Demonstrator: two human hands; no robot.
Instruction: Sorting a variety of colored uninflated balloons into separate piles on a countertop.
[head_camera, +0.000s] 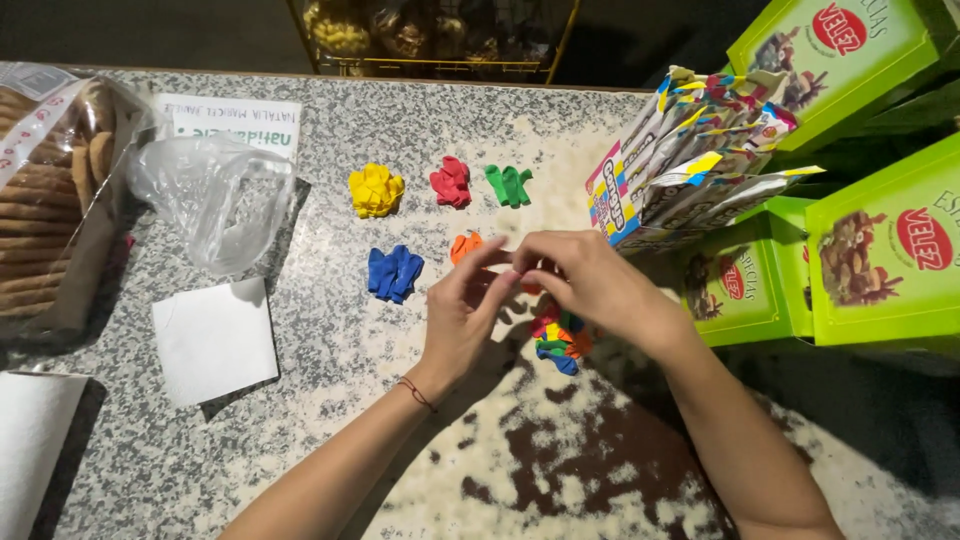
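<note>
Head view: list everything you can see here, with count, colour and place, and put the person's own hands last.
yellow balloon pile: one, yellow, upper row left
red balloon pile: one, red, upper row middle
green balloon pile: one, green, upper row right
blue balloon pile: one, blue, lower row left
orange balloon pile: one, orange, beside the left fingers
mixed balloon heap: one, many colours, under the hands
packet stack: several, multicoloured, right of the piles
boxes: at least four, green, far right
plastic bag: one, clear, left
biscuit pack: one, brown biscuits, far left
paper square: one, white, lower left
countertop: one, speckled grey
left hand: fingertips meeting the right's
right hand: pinching something small
</note>
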